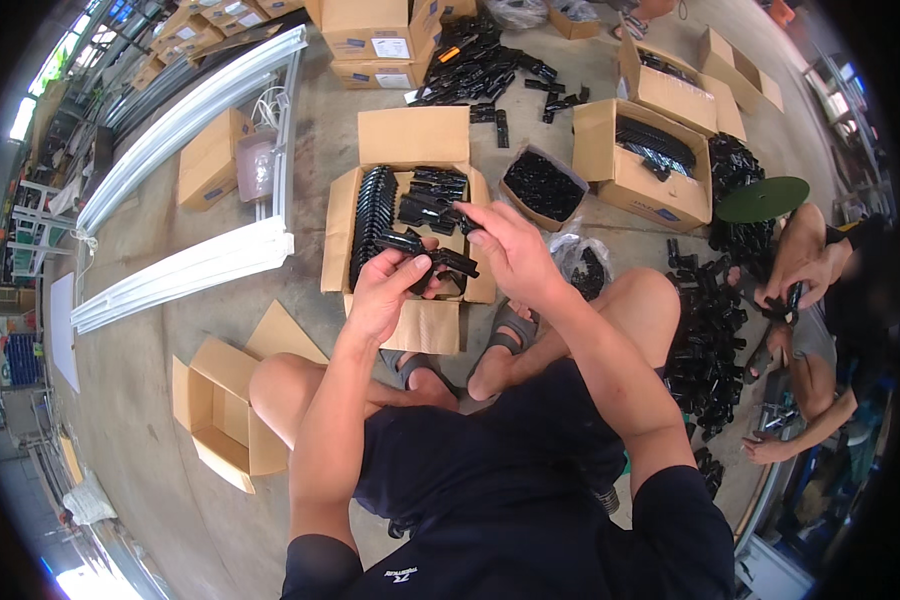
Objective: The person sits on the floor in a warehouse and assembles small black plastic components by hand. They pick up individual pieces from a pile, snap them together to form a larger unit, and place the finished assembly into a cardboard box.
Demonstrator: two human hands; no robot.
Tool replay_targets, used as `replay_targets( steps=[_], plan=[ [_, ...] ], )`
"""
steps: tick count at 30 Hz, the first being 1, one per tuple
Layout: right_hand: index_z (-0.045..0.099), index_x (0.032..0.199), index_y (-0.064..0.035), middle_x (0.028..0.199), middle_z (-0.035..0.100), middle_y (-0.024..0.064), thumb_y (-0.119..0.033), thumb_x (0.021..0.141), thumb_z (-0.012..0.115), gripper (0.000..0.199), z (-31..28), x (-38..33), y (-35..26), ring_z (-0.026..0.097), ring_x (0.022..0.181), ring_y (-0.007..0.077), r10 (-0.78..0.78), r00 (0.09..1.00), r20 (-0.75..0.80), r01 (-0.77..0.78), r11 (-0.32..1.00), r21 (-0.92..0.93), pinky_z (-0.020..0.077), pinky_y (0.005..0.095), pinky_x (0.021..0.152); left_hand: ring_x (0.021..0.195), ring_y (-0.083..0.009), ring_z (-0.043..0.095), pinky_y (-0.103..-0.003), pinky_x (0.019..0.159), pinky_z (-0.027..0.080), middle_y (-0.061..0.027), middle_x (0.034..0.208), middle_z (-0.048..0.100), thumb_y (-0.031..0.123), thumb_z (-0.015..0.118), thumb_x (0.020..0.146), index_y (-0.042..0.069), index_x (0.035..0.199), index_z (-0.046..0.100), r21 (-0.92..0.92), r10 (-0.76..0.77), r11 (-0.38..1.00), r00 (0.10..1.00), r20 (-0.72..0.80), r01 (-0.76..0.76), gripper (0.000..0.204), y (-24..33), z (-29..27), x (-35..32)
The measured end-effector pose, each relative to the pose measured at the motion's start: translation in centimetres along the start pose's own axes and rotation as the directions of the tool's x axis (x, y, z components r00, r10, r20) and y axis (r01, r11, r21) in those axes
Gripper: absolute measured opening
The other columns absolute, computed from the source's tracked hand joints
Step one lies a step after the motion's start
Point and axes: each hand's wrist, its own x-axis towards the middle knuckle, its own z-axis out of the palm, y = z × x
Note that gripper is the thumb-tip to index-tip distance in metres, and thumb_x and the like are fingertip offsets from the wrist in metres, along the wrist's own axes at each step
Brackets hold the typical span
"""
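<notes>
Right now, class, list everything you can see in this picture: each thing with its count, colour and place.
Open cardboard box of black plastic parts: one, brown, on the floor ahead of the knees.
Other cardboard boxes: several, brown, around the floor.
Loose black plastic parts: many, heaped at the right.
White metal rails: several, lying at the left.
Clear plastic bags: two, beside the boxes.
Green round disc: one, far right.
Co-worker's hands: two, at the right edge, holding a black part.
Left hand: holds black plastic pieces.
Right hand: pinches a black piece at the fingertips.
</notes>
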Motion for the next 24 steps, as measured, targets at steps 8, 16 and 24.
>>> replay_targets(
  steps=[8, 16, 24],
  plan=[
    [0.058, 0.141, -0.0072, 0.117, 0.052, 0.0161, -0.005, 0.097, 0.061, 0.044, 2.3, -1.9, -1.3, 0.061, 0.104, 0.031, -0.132, 0.982, 0.135, 0.118, 0.987, 0.106, 0.0526, 0.0374, 0.087, 0.078, -0.0141, 0.066, -0.03, 0.068, 0.054, -0.0071, 0.097, 0.071, 0.018, 0.067, 0.1, 0.001, 0.11, 0.069, -0.036, 0.072, 0.997, 0.995, -0.064, -0.074, 0.02, -1.3, -0.5, -0.2],
    [0.063, 0.136, -0.0079, 0.118, 0.052, 0.0161, -0.009, 0.092, 0.07, 0.045, 2.2, -1.1, -1.4, 0.06, 0.105, 0.0308, -0.203, 0.972, 0.115, 0.18, 0.966, 0.183, 0.053, 0.0372, 0.091, 0.079, -0.014, 0.065, -0.03, 0.066, 0.052, -0.0057, 0.099, 0.072, 0.018, 0.063, 0.101, 0.004, 0.117, 0.067, -0.033, 0.132, 0.99, 0.987, -0.089, -0.135, 0.022, -1.4, 0.3, -0.9],
    [0.065, 0.134, -0.0057, 0.123, 0.054, 0.0136, -0.027, 0.101, 0.062, 0.039, 1.6, -0.2, -1.9, 0.056, 0.113, 0.0251, -0.033, 0.984, 0.178, -0.038, 0.922, 0.386, 0.0471, 0.0355, 0.097, 0.074, -0.0147, 0.065, -0.029, 0.062, 0.052, -0.0062, 0.097, 0.071, 0.012, 0.063, 0.1, 0.003, 0.11, 0.066, -0.105, 0.111, 0.988, 0.994, -0.023, -0.113, 0.014, -1.8, 0.6, -0.6]
  ],
)
